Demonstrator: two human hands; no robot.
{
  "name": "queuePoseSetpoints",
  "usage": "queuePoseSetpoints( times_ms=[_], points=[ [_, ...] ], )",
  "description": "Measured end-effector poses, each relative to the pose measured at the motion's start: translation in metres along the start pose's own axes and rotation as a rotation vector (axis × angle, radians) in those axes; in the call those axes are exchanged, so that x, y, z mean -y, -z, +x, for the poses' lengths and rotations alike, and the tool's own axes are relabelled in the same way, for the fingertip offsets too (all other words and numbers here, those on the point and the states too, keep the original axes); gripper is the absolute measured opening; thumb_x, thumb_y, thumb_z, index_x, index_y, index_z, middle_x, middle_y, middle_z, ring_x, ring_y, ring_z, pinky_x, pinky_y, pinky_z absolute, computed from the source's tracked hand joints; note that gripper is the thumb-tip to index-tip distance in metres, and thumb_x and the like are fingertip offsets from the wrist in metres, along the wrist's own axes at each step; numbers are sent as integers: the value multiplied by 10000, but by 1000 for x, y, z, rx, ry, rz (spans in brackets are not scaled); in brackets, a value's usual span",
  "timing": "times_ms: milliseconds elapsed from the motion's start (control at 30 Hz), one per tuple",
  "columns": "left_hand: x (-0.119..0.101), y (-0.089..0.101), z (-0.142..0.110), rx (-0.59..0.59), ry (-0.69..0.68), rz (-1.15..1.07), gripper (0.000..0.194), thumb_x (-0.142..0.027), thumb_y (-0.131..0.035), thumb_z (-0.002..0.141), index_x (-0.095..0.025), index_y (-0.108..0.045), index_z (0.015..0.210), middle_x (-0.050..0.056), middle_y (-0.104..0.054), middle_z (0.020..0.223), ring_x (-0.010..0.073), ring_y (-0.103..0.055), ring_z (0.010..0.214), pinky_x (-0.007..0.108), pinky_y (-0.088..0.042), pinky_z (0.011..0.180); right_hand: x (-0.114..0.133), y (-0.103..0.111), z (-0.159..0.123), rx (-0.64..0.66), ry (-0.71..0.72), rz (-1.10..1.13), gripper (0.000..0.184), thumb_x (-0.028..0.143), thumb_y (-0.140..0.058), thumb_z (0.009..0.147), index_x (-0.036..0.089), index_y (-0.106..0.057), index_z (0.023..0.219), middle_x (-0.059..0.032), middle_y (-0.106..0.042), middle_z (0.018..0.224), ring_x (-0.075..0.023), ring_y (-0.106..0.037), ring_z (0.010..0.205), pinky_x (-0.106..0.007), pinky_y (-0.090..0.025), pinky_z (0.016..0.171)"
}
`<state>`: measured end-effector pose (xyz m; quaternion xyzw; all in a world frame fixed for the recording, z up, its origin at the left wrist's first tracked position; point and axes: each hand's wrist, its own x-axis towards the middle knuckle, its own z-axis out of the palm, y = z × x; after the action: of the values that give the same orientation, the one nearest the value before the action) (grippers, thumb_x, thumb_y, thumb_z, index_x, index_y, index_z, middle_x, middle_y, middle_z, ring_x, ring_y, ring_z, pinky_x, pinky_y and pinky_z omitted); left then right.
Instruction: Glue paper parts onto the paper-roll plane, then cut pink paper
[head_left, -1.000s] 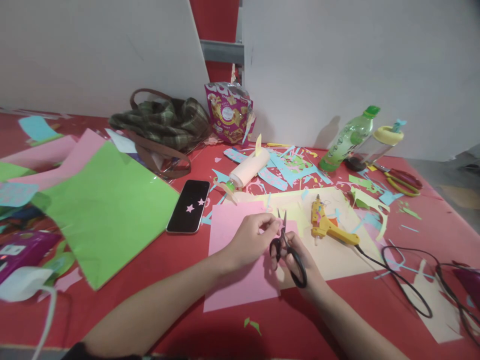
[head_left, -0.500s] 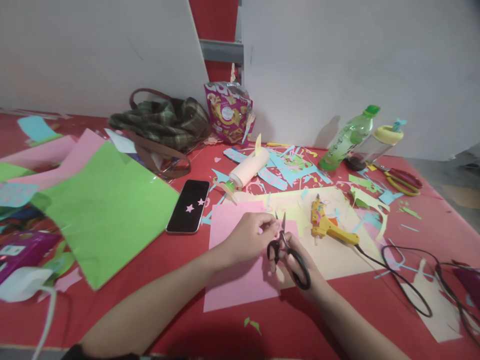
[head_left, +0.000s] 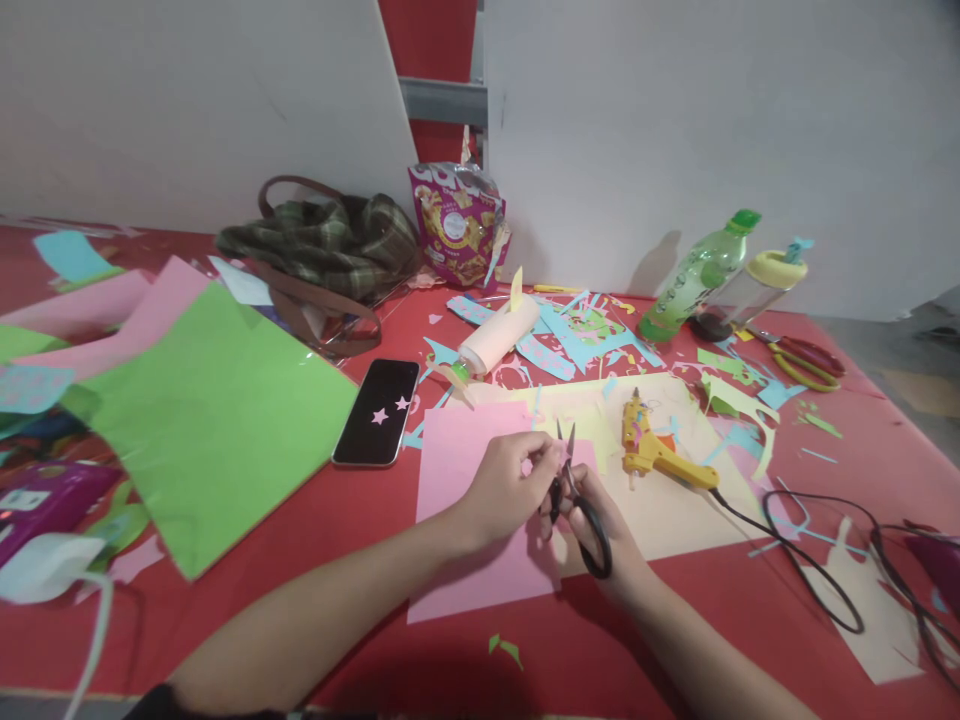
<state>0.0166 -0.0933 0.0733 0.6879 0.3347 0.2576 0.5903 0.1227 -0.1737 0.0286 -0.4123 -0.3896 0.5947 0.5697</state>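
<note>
In my right hand (head_left: 589, 510) is a pair of black-handled scissors (head_left: 596, 540), blades parted and pointing away from me. My left hand (head_left: 510, 480) is pinched close beside the blades on a small piece of pink paper (head_left: 561, 450), mostly hidden by the fingers. Both hands are above a pink sheet (head_left: 465, 570) that overlaps a cream sheet (head_left: 675, 520). Two small pink paper stars (head_left: 380, 416) rest on a black phone (head_left: 375, 440) to the left.
A yellow glue gun (head_left: 645, 450) with a black cord lies to the right. Behind are a pale wrapped roll (head_left: 501, 335), a green bottle (head_left: 697, 275), red-handled scissors (head_left: 810, 360), a snack bag (head_left: 457, 225) and paper scraps. Green paper (head_left: 217, 420) spreads at left.
My left hand has shifted slightly right and toward me. The scissors have turned a little in my right hand, and their blades remain parted.
</note>
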Motion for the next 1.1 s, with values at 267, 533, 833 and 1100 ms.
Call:
queuePoseSetpoints(
  times_ms=[267,533,833,1100],
  points=[
    [0,-2,-1,-61,-37,32,297,-251,-379,790,-159,-363,509,-43,-405,481,68,-393,464,184,-324,474,3,-2,-1,-35,6,-77,264,442,-517,730,233,-359,757,24,-472,660,-108,-469,523,-270,-412,531],
    [3,-4,-3,-88,-72,103,291,-249,-357,800,-166,-361,521,-42,-405,470,76,-390,470,189,-329,491,7,-4,-2,-70,27,-214,231,422,-489,755,230,-360,762,18,-451,667,-119,-444,577,-255,-398,526],
    [6,-3,-1,-103,-127,190,267,-210,-355,783,-163,-373,521,-36,-416,501,79,-401,492,194,-342,525,6,-5,-3,-80,39,-322,208,417,-452,778,234,-354,773,26,-431,645,-120,-410,571,-241,-365,490],
    [4,-4,-2,-103,-109,167,263,-203,-357,777,-163,-359,517,-41,-414,495,74,-399,478,191,-339,515,4,-6,-3,-117,8,-322,215,405,-478,762,235,-346,758,38,-407,625,-104,-389,514,-219,-333,434]
  ],
)
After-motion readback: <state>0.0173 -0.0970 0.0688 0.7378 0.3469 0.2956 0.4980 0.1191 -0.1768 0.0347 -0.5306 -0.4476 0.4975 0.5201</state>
